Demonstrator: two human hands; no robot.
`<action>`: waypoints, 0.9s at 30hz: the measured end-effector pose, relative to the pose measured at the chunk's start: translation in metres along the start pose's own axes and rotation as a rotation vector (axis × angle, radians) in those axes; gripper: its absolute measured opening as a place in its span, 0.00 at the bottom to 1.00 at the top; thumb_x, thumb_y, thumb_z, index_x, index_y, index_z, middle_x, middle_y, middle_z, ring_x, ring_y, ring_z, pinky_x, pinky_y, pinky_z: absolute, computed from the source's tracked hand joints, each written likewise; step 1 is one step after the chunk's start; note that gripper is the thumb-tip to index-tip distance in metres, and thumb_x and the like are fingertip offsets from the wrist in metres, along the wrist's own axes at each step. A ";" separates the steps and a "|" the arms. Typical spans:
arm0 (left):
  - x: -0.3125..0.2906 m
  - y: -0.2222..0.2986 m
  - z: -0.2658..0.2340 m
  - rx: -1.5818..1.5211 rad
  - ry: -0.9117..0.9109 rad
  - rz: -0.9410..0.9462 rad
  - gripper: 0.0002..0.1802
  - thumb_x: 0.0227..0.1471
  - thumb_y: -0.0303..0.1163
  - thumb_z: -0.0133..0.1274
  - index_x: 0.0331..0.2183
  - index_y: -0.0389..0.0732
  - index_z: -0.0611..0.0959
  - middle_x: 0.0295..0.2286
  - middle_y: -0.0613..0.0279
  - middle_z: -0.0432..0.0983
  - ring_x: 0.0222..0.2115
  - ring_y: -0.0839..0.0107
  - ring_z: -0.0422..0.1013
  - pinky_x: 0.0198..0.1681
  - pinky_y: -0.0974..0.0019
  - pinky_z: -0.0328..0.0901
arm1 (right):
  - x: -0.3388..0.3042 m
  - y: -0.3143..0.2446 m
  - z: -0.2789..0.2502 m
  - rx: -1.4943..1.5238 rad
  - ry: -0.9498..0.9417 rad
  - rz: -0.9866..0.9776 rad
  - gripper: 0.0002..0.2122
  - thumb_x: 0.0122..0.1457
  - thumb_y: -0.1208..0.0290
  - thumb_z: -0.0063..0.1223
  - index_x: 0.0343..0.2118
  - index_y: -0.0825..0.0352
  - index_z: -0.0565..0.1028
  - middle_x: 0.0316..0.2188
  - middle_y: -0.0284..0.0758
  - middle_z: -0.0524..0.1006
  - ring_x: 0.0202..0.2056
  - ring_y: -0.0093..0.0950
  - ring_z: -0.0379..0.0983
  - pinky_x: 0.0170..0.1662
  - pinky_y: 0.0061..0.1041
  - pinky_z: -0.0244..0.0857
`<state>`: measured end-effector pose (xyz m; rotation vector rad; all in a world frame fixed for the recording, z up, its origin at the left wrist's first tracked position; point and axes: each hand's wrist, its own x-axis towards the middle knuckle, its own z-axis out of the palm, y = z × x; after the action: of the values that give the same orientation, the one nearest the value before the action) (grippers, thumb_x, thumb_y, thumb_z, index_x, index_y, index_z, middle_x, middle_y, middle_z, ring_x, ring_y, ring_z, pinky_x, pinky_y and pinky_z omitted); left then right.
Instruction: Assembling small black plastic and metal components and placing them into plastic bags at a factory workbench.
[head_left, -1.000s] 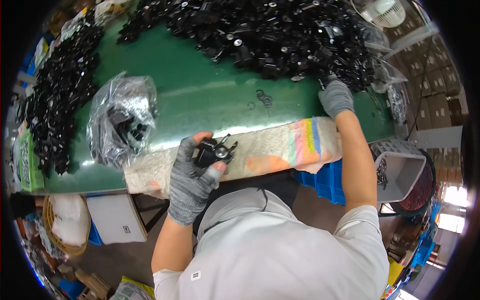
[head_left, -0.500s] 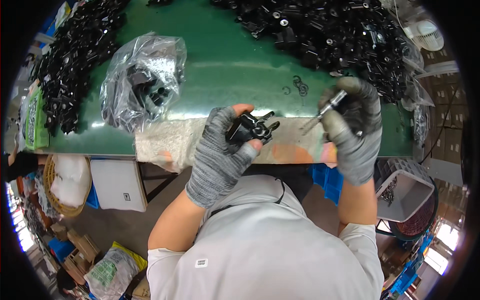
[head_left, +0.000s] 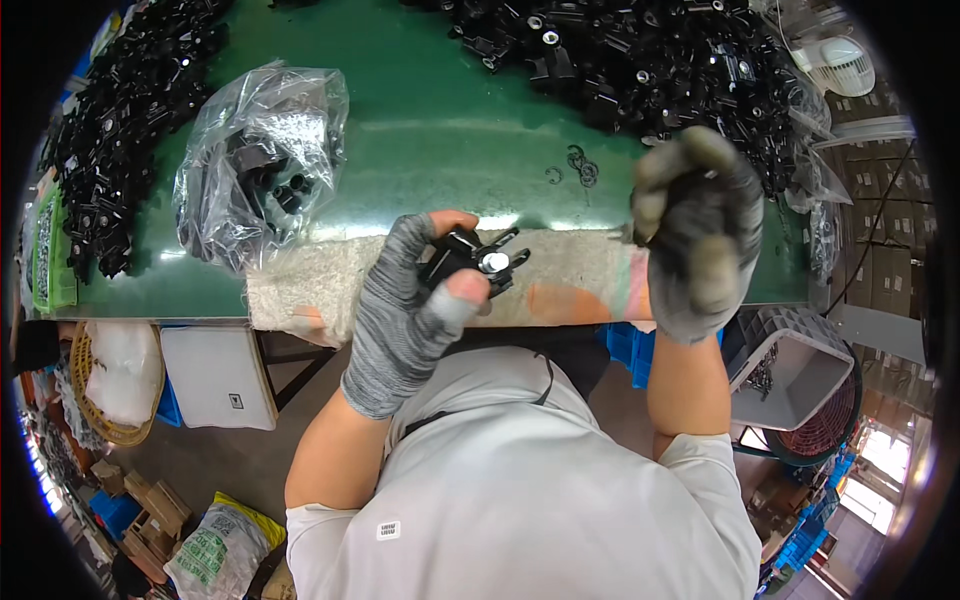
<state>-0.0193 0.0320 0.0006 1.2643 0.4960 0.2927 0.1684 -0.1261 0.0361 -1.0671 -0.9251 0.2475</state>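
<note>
My left hand [head_left: 405,310], in a grey knitted glove with bare fingertips, is closed around a black clamp-like part [head_left: 455,258] with two prongs. A bright round metal end [head_left: 494,262] shows in that part, close to my left thumb. To the right, my right hand [head_left: 697,235] is raised over the table edge, its gloved fingers curled and smeared by motion. The inside of that hand is dark, and I cannot make out whether it holds anything. A light cloth [head_left: 330,275] lies along the edge beneath both hands.
A clear plastic bag [head_left: 262,160] with black parts lies on the green table [head_left: 420,130]. Heaps of black parts [head_left: 115,150] stand left and right [head_left: 620,75]. Several small dark rings [head_left: 582,166] lie mid-table. A grey bin [head_left: 795,375] stands below right.
The silver rod seen in my right hand no longer shows there, and a bright metal end now appears in the black part. My right hand has turned and blurred; the view has shifted slightly.
</note>
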 end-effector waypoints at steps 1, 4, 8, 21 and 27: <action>0.001 0.003 -0.001 -0.127 -0.023 -0.058 0.26 0.52 0.36 0.64 0.50 0.40 0.75 0.37 0.60 0.73 0.36 0.72 0.73 0.40 0.67 0.72 | 0.005 0.005 -0.006 -0.004 0.004 0.004 0.29 0.59 0.57 0.62 0.58 0.70 0.68 0.42 0.40 0.77 0.33 0.19 0.69 0.35 0.18 0.66; 0.005 -0.003 0.000 -0.163 0.032 -0.035 0.24 0.52 0.42 0.63 0.46 0.41 0.76 0.33 0.60 0.75 0.27 0.76 0.73 0.28 0.75 0.68 | 0.017 0.025 -0.018 0.223 -0.041 -0.086 0.29 0.60 0.53 0.60 0.58 0.69 0.69 0.47 0.49 0.77 0.34 0.22 0.71 0.36 0.20 0.68; 0.008 -0.011 -0.007 -0.174 0.082 -0.044 0.23 0.51 0.46 0.60 0.43 0.42 0.76 0.34 0.57 0.77 0.25 0.77 0.73 0.23 0.80 0.65 | 0.022 0.045 -0.015 0.120 0.009 -0.051 0.21 0.61 0.65 0.56 0.55 0.67 0.71 0.45 0.47 0.78 0.33 0.22 0.72 0.37 0.20 0.69; 0.013 -0.036 -0.019 -0.274 0.024 0.058 0.33 0.50 0.56 0.64 0.45 0.40 0.75 0.35 0.56 0.77 0.27 0.74 0.75 0.24 0.76 0.69 | 0.028 0.075 -0.014 0.145 0.055 -0.083 0.19 0.62 0.68 0.55 0.54 0.68 0.71 0.45 0.48 0.78 0.34 0.23 0.73 0.37 0.21 0.70; 0.011 -0.030 -0.016 -0.287 0.032 0.065 0.33 0.50 0.56 0.64 0.46 0.39 0.75 0.37 0.55 0.77 0.30 0.72 0.76 0.27 0.74 0.71 | 0.023 0.067 -0.025 0.067 0.061 -0.061 0.19 0.62 0.67 0.54 0.55 0.69 0.71 0.44 0.47 0.78 0.34 0.21 0.72 0.37 0.20 0.69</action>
<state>-0.0193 0.0421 -0.0335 0.9985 0.4232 0.4240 0.2179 -0.0954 -0.0120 -0.9784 -0.8868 0.1932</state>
